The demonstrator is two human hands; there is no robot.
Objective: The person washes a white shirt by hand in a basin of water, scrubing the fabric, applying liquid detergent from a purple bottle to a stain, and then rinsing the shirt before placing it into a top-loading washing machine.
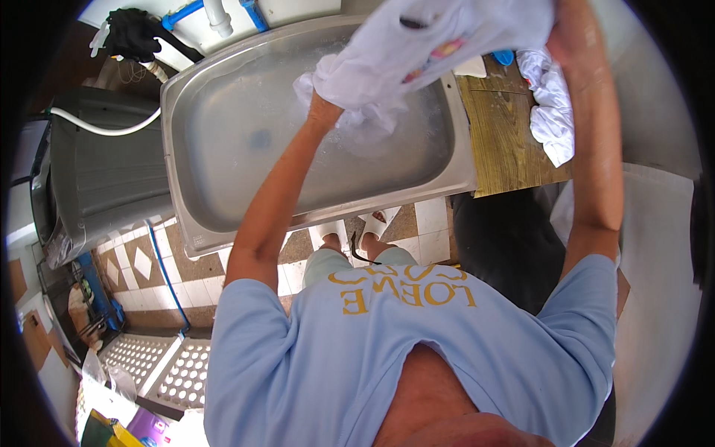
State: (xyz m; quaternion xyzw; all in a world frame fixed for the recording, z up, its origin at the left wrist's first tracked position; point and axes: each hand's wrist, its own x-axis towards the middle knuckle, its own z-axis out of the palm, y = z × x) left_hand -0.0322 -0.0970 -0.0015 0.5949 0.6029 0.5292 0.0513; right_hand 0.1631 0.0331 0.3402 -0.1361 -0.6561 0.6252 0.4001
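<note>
Head view: left of the left grip (pixel 325 112) is a white hose (pixel 104 128), then the metal sink (pixel 172 156), below this grip. A white garment (pixel 484 28), lifted above the sink, covers its fingers, so I cannot tell how it closes. Farther right, the wooden table (pixel 499 141) bears a crumpled white cloth (pixel 553 112); beside, the right grip (pixel 570 39) holds the garment's other end.

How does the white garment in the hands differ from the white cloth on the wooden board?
The white garment is lifted over the metal sink; the white cloth lies on the wooden board. The garment is stretched out, while the cloth is bunched. Both are mostly white fabric.
</note>
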